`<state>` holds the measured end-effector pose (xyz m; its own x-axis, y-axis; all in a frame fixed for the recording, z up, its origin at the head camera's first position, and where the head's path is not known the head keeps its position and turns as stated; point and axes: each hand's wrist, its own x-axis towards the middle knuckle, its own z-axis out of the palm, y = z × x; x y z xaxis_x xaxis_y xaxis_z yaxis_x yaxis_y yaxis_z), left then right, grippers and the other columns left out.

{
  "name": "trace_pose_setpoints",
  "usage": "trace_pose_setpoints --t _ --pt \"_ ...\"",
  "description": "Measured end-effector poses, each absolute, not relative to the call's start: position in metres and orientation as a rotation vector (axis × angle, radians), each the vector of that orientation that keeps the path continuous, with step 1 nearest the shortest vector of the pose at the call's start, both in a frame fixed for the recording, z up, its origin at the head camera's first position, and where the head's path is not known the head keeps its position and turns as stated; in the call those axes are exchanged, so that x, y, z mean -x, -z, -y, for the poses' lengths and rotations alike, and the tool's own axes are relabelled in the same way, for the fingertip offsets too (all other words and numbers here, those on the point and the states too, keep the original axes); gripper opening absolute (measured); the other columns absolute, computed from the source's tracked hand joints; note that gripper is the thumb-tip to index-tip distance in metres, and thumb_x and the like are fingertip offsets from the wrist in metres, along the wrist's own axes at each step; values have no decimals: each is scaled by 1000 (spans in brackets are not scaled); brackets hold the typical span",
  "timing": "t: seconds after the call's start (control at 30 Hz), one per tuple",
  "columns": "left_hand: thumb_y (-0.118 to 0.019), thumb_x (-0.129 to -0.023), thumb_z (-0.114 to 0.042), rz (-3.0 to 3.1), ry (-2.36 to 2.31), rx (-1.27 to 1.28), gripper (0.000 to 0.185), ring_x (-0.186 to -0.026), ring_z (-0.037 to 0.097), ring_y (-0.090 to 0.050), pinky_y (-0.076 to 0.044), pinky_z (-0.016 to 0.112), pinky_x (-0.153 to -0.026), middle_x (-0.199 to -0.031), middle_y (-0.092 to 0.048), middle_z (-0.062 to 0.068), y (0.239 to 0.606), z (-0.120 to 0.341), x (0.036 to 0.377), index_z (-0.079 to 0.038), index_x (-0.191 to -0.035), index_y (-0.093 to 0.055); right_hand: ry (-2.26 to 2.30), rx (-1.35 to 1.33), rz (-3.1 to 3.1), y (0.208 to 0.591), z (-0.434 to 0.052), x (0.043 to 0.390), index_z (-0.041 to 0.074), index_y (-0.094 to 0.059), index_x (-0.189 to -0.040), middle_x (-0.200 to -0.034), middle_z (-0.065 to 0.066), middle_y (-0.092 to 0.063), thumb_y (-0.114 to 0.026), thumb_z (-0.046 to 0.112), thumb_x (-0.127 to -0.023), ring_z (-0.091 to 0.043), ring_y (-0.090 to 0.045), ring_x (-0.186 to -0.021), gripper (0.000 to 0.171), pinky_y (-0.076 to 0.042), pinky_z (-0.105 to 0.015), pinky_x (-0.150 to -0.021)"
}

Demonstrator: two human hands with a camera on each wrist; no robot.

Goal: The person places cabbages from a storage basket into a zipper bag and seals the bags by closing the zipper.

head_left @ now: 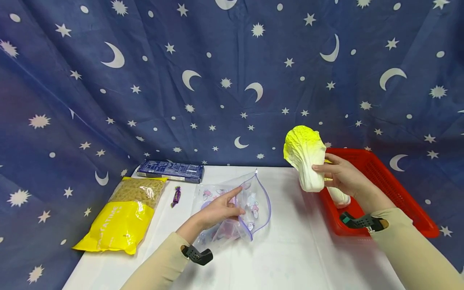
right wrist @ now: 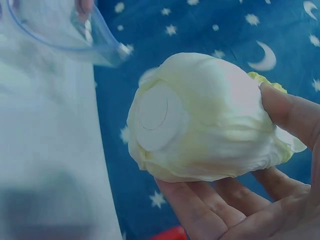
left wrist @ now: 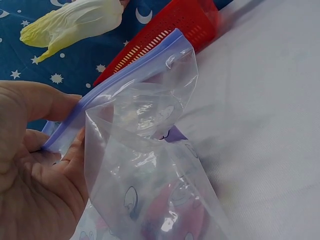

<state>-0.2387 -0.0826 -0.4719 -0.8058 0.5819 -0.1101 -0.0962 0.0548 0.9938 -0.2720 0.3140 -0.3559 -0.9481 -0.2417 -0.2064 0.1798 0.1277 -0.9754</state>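
Note:
My right hand (head_left: 342,177) grips a Chinese cabbage (head_left: 306,161), its yellow leafy end up and white base down, above the table near the basket. In the right wrist view the cabbage's round cut base (right wrist: 159,112) faces the camera, with the thumb on one side and fingers on the other. My left hand (head_left: 221,208) holds the rim of a clear zip bag (head_left: 259,201) with a purple zip edge and printed cartoon figures. The bag's mouth gapes toward the right. In the left wrist view the thumb (left wrist: 55,102) lies against the purple zip strip.
A red basket (head_left: 402,193) stands at the right, with another white and yellow cabbage (head_left: 338,196) in it. At the left lie a yellow pasta bag (head_left: 123,221), a dark blue box (head_left: 170,170) and a purple-wrapped candy (head_left: 176,196). A starry blue curtain (head_left: 217,80) hangs behind the white table (head_left: 286,257).

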Motion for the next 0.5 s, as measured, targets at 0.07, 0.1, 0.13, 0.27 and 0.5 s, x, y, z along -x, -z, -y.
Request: trace_pose_setpoints --t 0.07,0.1,0.13,0.27,0.5 --pt "-69 -94 -4 -1845 -1802 -483 88 -79 15 -66 -60 30 -81 -80 -66 7 472 82 239 -10 -165 -17 1887 84 -2095 359 -306 269 6 -24 -158 -119 1 -62 -65 20 -101 -19 -70 -101 71 -61 -40 -87" --pt "-69 -94 -4 -1845 -1802 -482 88 -79 16 -66 -60 30 -81 -81 -66 7 472 82 239 -10 -165 -17 1888 92 -2092 361 -302 267 5 -24 -158 -119 -1 -62 -66 19 -101 -20 -70 -100 72 -61 -41 -87" --pt "-69 -94 -4 -1845 -1800 -479 89 -79 16 -66 -60 30 -82 -81 -66 7 472 81 240 -10 -165 -17 1890 97 -2084 363 -298 265 4 -23 -159 -120 -3 -61 -66 18 -100 -21 -71 -100 74 -61 -41 -87" --pt "-68 -93 -5 -1854 -1797 -467 88 -81 16 -66 -60 32 -84 -85 -69 9 472 81 241 -11 -165 -17 1873 109 -2074 372 -281 259 3 -24 -159 -124 -8 -59 -69 18 -98 -25 -71 -99 78 -61 -43 -87" --pt "-64 -93 -4 -1877 -1804 -444 85 -83 16 -65 -60 34 -84 -95 -72 12 474 81 244 -11 -165 -19 1793 136 -2114 390 -255 251 6 -31 -158 -136 -19 -53 -74 20 -94 -25 -66 -107 78 -60 -45 -89"
